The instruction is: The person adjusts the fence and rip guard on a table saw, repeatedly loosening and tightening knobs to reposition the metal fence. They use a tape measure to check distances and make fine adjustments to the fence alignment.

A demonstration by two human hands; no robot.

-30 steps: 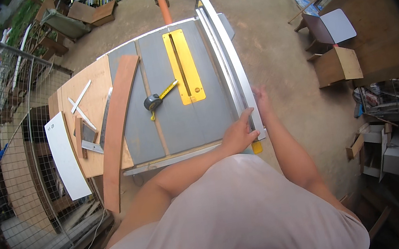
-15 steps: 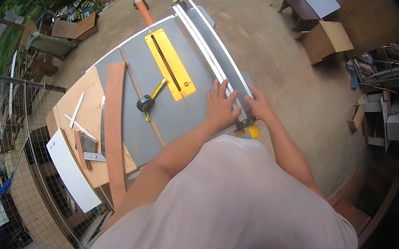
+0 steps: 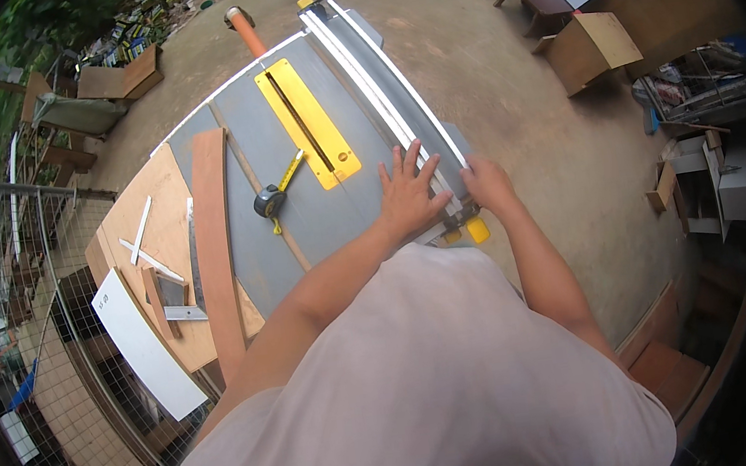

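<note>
A table saw (image 3: 230, 92) with a grey top is in front of me. Its yellow throat plate (image 3: 311, 124) has a long dark slot. My left hand (image 3: 409, 193) lies open, fingers spread, over the near end of the silver rip fence (image 3: 374, 93). At the table's right side, my right hand (image 3: 489, 185) is closed around the white-edged side rail (image 3: 425, 101). A black tape measure (image 3: 270, 200), its yellow blade partly out, rests left of the throat plate. A long brown board (image 3: 217, 224) lies farther left, its near end hidden by my left arm.
Left of the saw, a plywood panel (image 3: 160, 180) carries white strips and a try square (image 3: 183, 313). A white board (image 3: 140, 345) overhangs beside a wire mesh fence (image 3: 20, 239). An orange post (image 3: 244, 31) stands at the far edge. Wooden furniture (image 3: 593, 52) stands right.
My right hand's fingers have curled in around the side rail. The left hand stays spread at the fence. The whole view has turned slightly, shifting the saw's far end left.
</note>
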